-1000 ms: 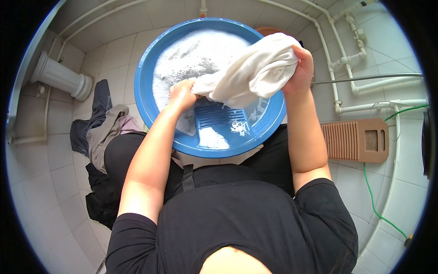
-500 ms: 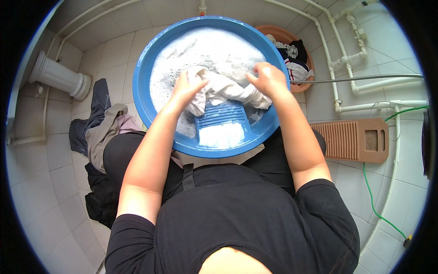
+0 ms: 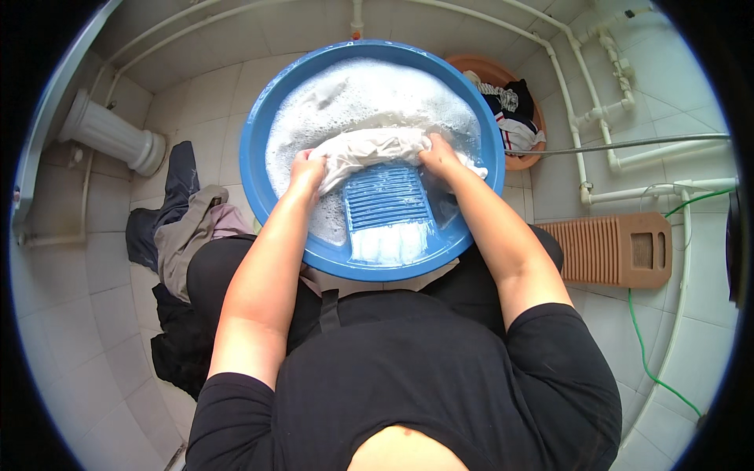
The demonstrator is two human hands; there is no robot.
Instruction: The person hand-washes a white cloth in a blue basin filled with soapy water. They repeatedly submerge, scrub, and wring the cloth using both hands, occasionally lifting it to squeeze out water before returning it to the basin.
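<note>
A wet white garment (image 3: 369, 149) is stretched between my hands, over the soapy water in a round blue basin (image 3: 253, 149). My left hand (image 3: 307, 169) is closed around its left end, and my right hand (image 3: 440, 155) grips it towards the right. A short end of the cloth hangs out past my right hand. Just below the cloth lies the ridged blue washboard (image 3: 386, 198) built into the basin's near side, its lower part coated with white suds. Thick foam (image 3: 361, 90) covers the far half of the water.
Behind the basin at right stands an orange-brown tub (image 3: 525, 161) of clothes. A brown washboard (image 3: 605, 250) lies at right beside white pipes (image 3: 577, 118) and a green cord (image 3: 640, 337). Dark and beige clothes (image 3: 184, 231) lie on the floor at left, near a white pedestal (image 3: 118, 133).
My right hand has come down and taken hold of the white garment. The bunched cloth is now drawn out lengthwise between both hands, above the washboard's ridges.
</note>
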